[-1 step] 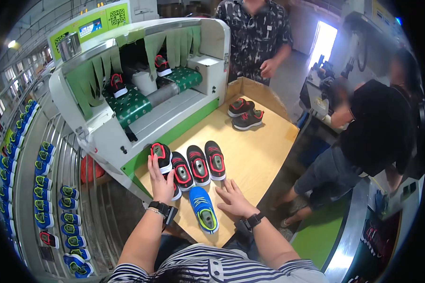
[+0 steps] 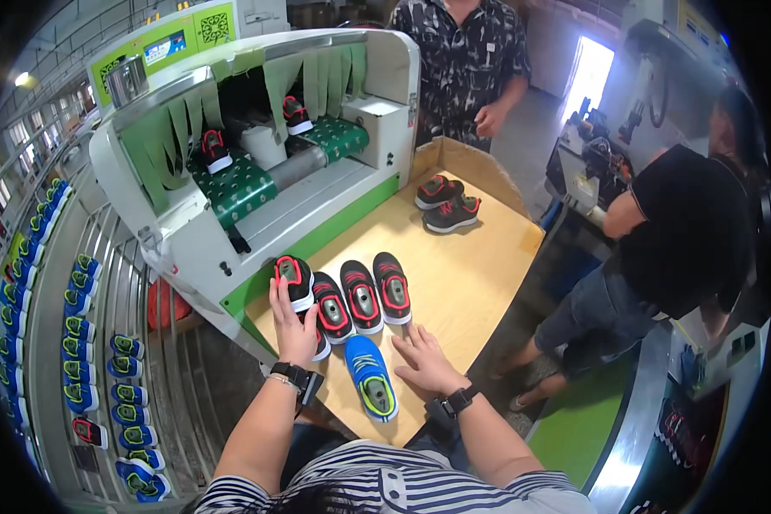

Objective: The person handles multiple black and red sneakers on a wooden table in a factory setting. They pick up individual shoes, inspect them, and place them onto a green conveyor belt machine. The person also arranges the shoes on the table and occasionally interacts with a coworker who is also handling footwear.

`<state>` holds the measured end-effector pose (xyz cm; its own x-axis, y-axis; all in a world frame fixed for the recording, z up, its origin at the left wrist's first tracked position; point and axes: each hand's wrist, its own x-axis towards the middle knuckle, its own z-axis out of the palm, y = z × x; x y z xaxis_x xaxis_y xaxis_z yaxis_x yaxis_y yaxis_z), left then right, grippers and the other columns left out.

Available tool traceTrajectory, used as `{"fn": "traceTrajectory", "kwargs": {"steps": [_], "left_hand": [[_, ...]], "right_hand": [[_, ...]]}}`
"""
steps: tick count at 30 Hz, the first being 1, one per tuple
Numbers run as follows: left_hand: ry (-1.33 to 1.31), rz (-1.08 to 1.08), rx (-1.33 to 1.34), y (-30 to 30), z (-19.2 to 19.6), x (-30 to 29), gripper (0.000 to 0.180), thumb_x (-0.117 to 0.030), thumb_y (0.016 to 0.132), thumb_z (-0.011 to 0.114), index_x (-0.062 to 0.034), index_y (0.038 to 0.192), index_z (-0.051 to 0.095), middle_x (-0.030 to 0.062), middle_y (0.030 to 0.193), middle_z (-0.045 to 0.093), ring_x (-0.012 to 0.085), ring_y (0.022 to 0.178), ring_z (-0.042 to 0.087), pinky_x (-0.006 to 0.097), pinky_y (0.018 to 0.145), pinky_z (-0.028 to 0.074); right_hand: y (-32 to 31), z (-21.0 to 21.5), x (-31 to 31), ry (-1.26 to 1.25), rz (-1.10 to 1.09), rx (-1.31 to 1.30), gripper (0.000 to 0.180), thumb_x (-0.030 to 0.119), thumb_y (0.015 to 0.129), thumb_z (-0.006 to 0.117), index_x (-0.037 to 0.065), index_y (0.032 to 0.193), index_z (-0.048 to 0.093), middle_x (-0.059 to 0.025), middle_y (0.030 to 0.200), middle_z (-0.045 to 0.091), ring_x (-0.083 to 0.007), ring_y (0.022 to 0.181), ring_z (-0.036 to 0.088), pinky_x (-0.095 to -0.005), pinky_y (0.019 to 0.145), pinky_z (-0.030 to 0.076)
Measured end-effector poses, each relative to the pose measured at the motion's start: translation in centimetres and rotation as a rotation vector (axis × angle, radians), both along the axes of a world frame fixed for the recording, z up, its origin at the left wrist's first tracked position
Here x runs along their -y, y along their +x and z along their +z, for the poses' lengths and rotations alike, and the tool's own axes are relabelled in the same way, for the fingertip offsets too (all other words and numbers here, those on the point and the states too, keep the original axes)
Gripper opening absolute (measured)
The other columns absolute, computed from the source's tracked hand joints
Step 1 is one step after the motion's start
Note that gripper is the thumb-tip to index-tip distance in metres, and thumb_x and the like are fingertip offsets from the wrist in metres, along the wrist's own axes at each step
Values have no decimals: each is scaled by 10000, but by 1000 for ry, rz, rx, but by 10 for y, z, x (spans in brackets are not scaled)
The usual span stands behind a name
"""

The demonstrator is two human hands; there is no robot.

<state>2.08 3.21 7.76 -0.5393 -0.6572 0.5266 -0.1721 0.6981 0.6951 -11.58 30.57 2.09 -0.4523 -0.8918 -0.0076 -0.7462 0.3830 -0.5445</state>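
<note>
Several black shoes with red trim and white soles stand side by side on a light wooden table (image 2: 488, 248). At the row's left end, my left hand (image 2: 291, 330) has its fingers and thumb around the near end of a black shoe (image 2: 294, 278). Part of another black shoe (image 2: 322, 344) shows beside that thumb. To the right stand three more, including a middle black shoe (image 2: 362, 295) and a rightmost black shoe (image 2: 392, 287). A blue shoe (image 2: 367, 368) with a yellow-green collar lies nearer me. My right hand (image 2: 428, 364) rests open, fingers spread, between the blue shoe and the table's right edge.
Beyond the table, a machine (image 2: 407, 77) has a green dotted conveyor (image 2: 240, 190) carrying two black-and-red shoes. A black pair (image 2: 450, 206) sits at the table's far end. Racks of blue shoes (image 2: 80, 368) line the left. One person stands behind the table, another (image 2: 685, 214) at right.
My hands and the shoes keep their places. The person at the right has straightened slightly, the head moving away from the equipment.
</note>
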Motion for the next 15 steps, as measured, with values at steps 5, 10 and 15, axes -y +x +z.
{"fn": "traceTrajectory", "kwargs": {"steps": [5,10,15], "left_hand": [[14,-1,0,2,-2,1,839,-130,921,720,-118,1612,245,234,1658,215,441,1493,322,485,1208,329],[19,-8,-10,1,-1,0,846,-135,917,726,-122,1613,246,233,1659,215,444,1494,320,486,1206,332],[19,-7,-29,0,-3,2,856,-144,906,745,-129,1610,259,238,1647,239,455,1480,337,491,1200,340]], "right_hand": [[3,1,1,23,-6,5,756,471,928,668,239,1596,401,-223,1717,112,-500,1547,142,-551,1256,161],[3,8,0,34,-4,-34,751,467,931,675,229,1592,408,-253,1706,123,-522,1529,172,-553,1247,186],[2,6,1,56,-18,-29,750,467,929,666,223,1590,409,-235,1709,130,-494,1552,139,-548,1259,155]]}}
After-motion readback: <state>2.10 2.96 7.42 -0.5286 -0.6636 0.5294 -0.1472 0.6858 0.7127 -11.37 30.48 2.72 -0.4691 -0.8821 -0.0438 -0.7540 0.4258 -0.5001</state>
